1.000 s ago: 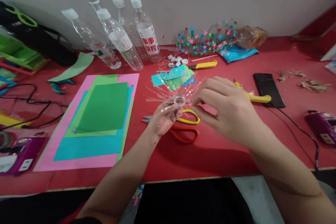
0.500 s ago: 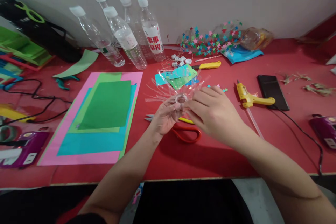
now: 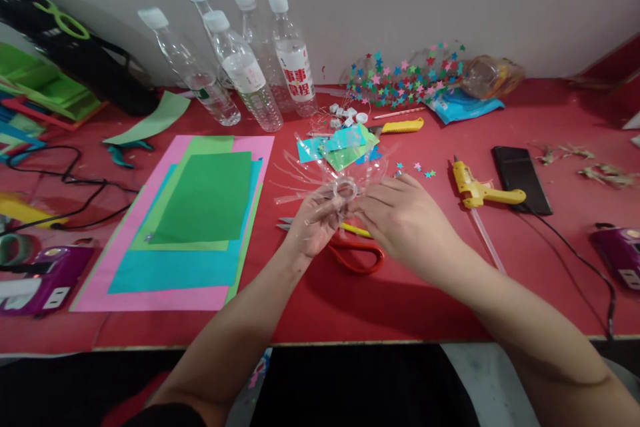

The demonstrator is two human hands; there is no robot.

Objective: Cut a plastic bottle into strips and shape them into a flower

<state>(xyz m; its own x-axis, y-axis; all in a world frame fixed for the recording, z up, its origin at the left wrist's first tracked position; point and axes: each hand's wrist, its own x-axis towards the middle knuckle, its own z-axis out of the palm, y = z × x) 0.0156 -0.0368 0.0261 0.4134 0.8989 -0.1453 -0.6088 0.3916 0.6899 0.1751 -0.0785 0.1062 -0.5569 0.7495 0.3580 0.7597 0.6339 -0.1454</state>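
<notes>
Ring of clear plastic with flared strips (image 3: 345, 180) — likely light, springy, best held by its rim — we grasp with our left hand (image 3: 317, 220) above the red table (image 3: 320, 310), right hand (image 3: 407, 217) alongside, grip unclear.

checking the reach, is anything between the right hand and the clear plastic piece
Nothing visible stands between the right hand and the clear plastic piece: the fingers are right by it, and the left hand holds it. The scissors lie on the table below.
</notes>
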